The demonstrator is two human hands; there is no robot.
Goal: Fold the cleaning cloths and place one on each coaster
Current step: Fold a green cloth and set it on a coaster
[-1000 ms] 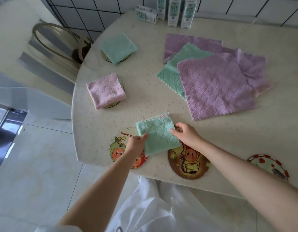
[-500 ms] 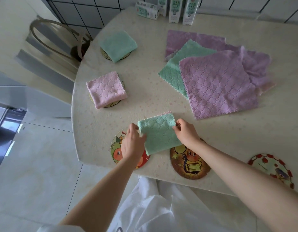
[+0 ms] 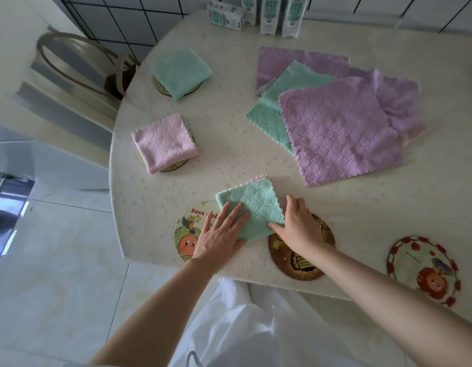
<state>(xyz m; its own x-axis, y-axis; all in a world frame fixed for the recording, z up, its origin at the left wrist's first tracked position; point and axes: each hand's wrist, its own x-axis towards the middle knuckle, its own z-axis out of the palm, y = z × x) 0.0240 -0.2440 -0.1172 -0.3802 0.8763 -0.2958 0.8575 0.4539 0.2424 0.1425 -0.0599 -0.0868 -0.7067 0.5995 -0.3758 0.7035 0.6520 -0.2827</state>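
A folded green cloth (image 3: 252,207) lies near the table's front edge, between an orange-character coaster (image 3: 188,229) and a brown coaster (image 3: 301,260). My left hand (image 3: 221,234) rests flat on the cloth's left part, fingers spread. My right hand (image 3: 298,226) presses its right edge, fingers down on the cloth. A folded pink cloth (image 3: 164,143) sits on a coaster at the left. Further back, a folded green cloth (image 3: 180,71) covers another coaster. A red-bordered coaster (image 3: 423,268) lies bare at the right.
Unfolded purple cloths (image 3: 338,131) and a green one (image 3: 272,115) overlap in a pile at the back right. Milk cartons (image 3: 269,14) stand at the far edge. A chair (image 3: 78,64) stands left of the table. Tiled floor lies below.
My left hand moved from gripping the cloth's left corner to lying flat on top of it. My right hand slid down along the cloth's right edge.
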